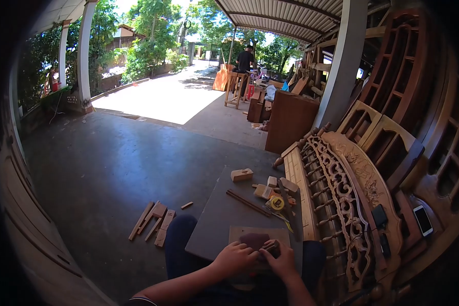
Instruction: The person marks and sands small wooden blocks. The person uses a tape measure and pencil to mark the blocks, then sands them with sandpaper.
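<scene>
Both hands are over a board lying across the lap. My left hand [236, 256] has its fingers curled at the near edge of a dark reddish sheet that looks like sandpaper [254, 239]. Close beside it, my right hand [281, 258] grips a small dark wooden piece [273, 248] between thumb and fingers. Under the sheet lies a tan flat panel [234, 233] on the grey board [209, 229]. Beyond the hands are a yellow tape measure [276, 203], a brush [263, 191], two thin dark sticks [247, 202] and a wooden block [241, 175].
Several wooden pieces [152, 220] lie on the floor at left. A carved wooden bench [336, 199] stands close on the right, with a white phone [422, 221] on it. Farther off, a person in dark clothes [245, 60] stands near a wooden stand [234, 89].
</scene>
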Tool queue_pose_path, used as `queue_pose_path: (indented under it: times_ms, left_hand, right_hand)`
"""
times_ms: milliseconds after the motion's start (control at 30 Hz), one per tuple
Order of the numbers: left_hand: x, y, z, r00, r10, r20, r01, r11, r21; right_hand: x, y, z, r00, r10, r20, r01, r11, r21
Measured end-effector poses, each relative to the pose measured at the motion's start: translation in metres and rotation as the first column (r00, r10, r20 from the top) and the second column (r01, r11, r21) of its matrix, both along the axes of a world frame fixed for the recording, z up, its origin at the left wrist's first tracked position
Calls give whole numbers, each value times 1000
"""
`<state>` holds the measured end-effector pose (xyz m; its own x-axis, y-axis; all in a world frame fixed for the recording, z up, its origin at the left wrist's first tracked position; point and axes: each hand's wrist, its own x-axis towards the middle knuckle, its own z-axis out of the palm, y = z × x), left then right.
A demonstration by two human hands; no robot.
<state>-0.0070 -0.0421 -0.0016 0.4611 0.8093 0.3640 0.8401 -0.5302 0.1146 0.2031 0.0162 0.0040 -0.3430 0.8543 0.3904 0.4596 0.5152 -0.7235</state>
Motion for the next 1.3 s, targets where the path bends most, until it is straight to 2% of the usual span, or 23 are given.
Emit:
queue_pose_path:
  times_ms: [100, 200, 300, 400, 600, 700, 800, 900, 1000, 1133, 1300]
  left_hand:
    - [5, -10, 6, 996, 53, 65, -59, 994, 89]
    - [12, -15, -2, 974, 69, 216, -95, 989, 115]
    - [22, -24, 3, 904, 145, 402, -180, 982, 49]
    - [28, -28, 7, 840, 171, 515, -201, 980, 3]
    - [37, -32, 11, 761, 184, 622, -166, 982, -87]
    - [33, -31, 5, 732, 134, 667, -121, 990, -67]
    - [36, -43, 17, 542, 246, 803, 39, 948, -317]
    - [41, -49, 24, 578, 227, 784, 38, 952, -303]
    - [43, -38, 0, 679, 96, 728, -49, 995, -86]
    - [31, -24, -19, 780, -65, 622, 38, 998, 57]
    - [19, -16, -8, 887, -234, 399, 163, 965, 204]
  right_hand:
    - [1, -2, 0, 1000, -17, 4, 17, 1000, -2]
    - [-1, -3, 4, 1000, -23, -10, 22, 999, -36]
    - [-2, -2, -1, 999, -35, -1, 35, 999, 5]
    - [-2, -3, -10, 998, -49, -27, 49, 998, 27]
    - [-5, -9, -11, 995, -96, -35, 98, 993, 62]
    - [-9, -8, -13, 992, -123, 6, 122, 987, 109]
    - [-12, -6, -7, 991, -128, 30, 123, 982, 141]
    - [-14, -7, -14, 985, -167, 42, 158, 975, 159]
    - [-14, -5, -14, 987, -160, 3, 158, 979, 128]
    - [-8, -6, -5, 989, -146, -35, 145, 989, -25]
    - [-5, -10, 1, 984, -152, -88, 145, 985, -91]
